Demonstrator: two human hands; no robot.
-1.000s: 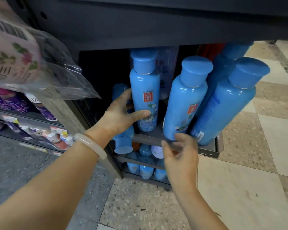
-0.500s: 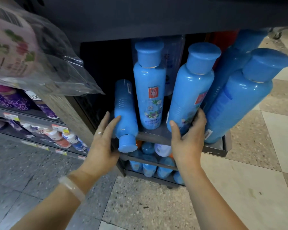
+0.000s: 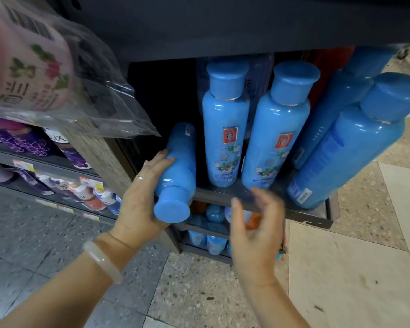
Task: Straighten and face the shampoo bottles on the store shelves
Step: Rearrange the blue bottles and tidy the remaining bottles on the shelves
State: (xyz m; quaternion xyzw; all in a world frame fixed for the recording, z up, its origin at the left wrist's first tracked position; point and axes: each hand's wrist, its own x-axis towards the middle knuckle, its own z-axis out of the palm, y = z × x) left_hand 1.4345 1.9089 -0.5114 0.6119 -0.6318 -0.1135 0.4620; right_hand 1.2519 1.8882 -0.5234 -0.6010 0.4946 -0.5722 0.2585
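Several blue shampoo bottles stand on a dark grey shelf (image 3: 301,210). Two upright bottles face me with red labels: one in the middle (image 3: 225,136) and one just right of it (image 3: 276,140). Two more bottles lean at the right, the nearer one (image 3: 346,157) showing its back label. A fallen bottle (image 3: 179,171) lies with its cap toward me at the shelf's left end. My left hand (image 3: 142,200) grips this fallen bottle from the left side. My right hand (image 3: 256,230) hovers below the shelf's front lip, fingers apart, holding nothing.
A clear plastic bag with a pink printed product (image 3: 33,67) hangs at the upper left. Purple and white bottles (image 3: 64,157) fill shelves at the left. More blue bottles (image 3: 208,240) stand on lower shelves. An overhanging dark shelf (image 3: 223,24) is above. The floor is tiled.
My left hand has closed around the fallen bottle and drawn it slightly outward. My right hand let go of the middle-right bottle and dropped below the shelf edge.
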